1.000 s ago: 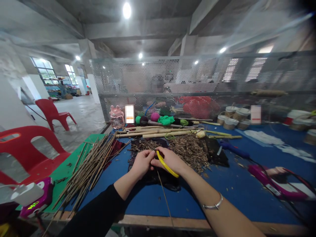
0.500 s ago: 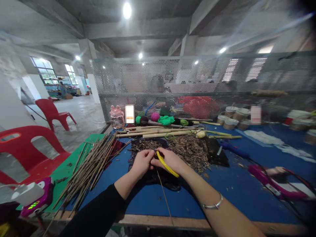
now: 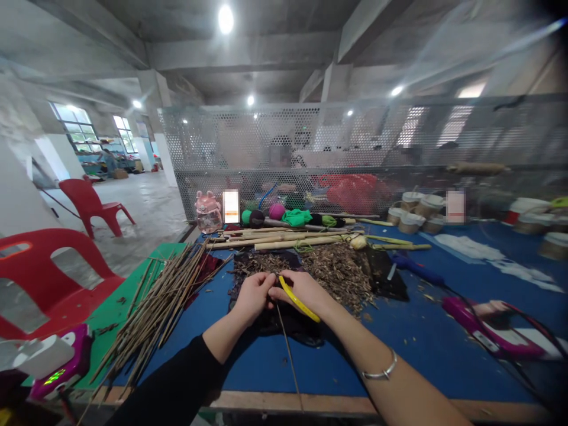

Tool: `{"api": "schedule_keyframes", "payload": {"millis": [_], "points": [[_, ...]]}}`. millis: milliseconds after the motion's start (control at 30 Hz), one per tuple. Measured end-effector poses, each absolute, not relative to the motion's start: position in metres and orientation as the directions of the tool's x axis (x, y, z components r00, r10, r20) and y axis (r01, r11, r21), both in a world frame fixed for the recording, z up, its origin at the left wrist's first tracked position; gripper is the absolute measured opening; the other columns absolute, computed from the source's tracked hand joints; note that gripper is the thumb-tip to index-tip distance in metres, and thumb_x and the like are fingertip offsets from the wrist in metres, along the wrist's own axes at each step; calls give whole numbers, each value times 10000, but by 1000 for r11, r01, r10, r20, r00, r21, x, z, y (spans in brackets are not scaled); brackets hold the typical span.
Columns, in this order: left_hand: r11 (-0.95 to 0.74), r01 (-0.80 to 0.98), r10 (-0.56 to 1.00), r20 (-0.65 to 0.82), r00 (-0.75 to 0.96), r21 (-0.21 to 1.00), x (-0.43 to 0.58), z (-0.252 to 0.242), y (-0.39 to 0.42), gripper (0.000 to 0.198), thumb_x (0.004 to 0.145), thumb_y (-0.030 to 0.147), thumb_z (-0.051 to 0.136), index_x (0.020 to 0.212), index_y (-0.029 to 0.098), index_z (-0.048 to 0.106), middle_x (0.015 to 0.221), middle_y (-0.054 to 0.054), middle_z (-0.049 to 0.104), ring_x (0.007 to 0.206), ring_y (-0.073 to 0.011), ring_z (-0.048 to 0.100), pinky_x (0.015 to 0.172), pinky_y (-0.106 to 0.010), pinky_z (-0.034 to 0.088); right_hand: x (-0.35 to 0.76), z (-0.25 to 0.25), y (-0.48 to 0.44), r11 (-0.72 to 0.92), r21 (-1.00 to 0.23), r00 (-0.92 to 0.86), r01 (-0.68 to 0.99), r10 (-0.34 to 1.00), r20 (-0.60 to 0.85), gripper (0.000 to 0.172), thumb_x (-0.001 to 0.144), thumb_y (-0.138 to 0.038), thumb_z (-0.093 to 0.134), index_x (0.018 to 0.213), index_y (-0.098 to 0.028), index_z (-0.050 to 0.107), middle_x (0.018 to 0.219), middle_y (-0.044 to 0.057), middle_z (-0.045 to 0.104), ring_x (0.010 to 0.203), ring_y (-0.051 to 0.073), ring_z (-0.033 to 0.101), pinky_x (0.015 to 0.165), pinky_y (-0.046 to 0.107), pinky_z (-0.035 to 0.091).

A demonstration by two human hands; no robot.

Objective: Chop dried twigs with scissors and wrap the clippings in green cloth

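My left hand [image 3: 255,297] is closed, its fingertips pinching a thin brown stick [image 3: 286,343] that slants down toward the table's front edge. Against it, my right hand [image 3: 306,290] is wrapped round a hand tool with a curved yellow handle [image 3: 299,300]; its working end is hidden between the fingers. Both hands meet over a black cloth or plastic sheet [image 3: 306,336]. Just beyond them lies a heap of short chopped twig pieces [image 3: 341,272], with more pieces on dark cloth to its left. A loose bundle of long thin sticks [image 3: 153,313] lies left of my left hand.
Thicker canes [image 3: 284,242] lie across the back, near balls of yarn [image 3: 277,211] and a pink bottle [image 3: 208,213]. At right are a blue glue gun [image 3: 417,267], a magenta power strip [image 3: 488,331] and lidded tubs [image 3: 410,222]. A perforated metal screen [image 3: 248,148] stands behind.
The view has shifted slightly. Both hands keep the same grip on the stick and the yellow-handled tool, with hardly any movement.
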State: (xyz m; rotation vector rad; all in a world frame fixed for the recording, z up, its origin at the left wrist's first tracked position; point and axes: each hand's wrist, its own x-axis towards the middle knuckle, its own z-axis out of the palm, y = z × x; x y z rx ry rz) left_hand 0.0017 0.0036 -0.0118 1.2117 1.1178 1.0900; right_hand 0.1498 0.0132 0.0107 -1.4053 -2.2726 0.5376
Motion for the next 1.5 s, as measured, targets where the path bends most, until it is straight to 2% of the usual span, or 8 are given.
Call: {"api": "schedule_keyframes", "payload": {"millis": [100,367,533,667,933,1100,1267,1500], "points": [[78,-40,990,-72,122,996,3,-13,4,420,668,559,554,701,143,506,470,65,457,338,-39,402,326,-155,344,150,12,12,410,-530,-401,742,906,140,386,709,-573,546,795,-199,587,702,18,605,586,127,492,513,209,298],[26,36,991,-31,133,999,0,-14,5,386,716,533,512,659,152,480,453,69,446,310,-43,404,319,-157,313,150,27,5,398,-568,-433,720,898,81,476,637,-560,623,928,-190,548,815,40,585,677,145,494,561,214,325],[35,90,990,-46,131,995,0,-17,5,378,717,529,509,656,157,482,462,70,444,308,-46,403,317,-164,310,152,18,9,410,-550,-429,728,897,101,380,692,-569,559,800,-205,561,730,18,583,619,132,481,517,206,293],[69,87,986,-81,146,994,1,-16,5,378,723,530,495,693,154,504,464,56,471,325,-56,409,328,-170,325,153,17,11,402,-522,-416,752,904,96,389,714,-584,525,711,-196,548,656,11,571,573,124,471,502,209,281],[-33,98,996,25,84,995,0,-10,4,361,727,482,516,589,151,476,482,51,467,373,-44,417,380,-164,336,155,20,7,440,-525,-449,728,885,120,487,629,-591,616,918,-207,536,849,48,591,691,155,508,559,215,325],[17,80,994,-25,107,997,0,-7,2,373,716,512,522,609,160,464,443,62,458,322,-49,419,340,-159,300,154,19,8,405,-547,-430,732,898,90,398,671,-566,592,843,-207,569,759,25,589,625,135,492,524,206,307],[29,56,992,-36,123,998,0,-8,4,386,701,530,535,670,146,510,465,59,476,314,-47,424,327,-158,306,153,21,9,408,-524,-418,748,902,105,401,695,-584,554,772,-192,583,651,7,572,567,123,459,499,209,290],[12,1,995,-12,98,1000,-3,-9,8,388,692,522,553,613,149,483,453,44,495,352,-52,441,381,-168,350,159,30,7,425,-626,-518,654,854,38,539,654,-512,635,1060,-172,538,796,20,598,659,133,499,577,214,365]]}}
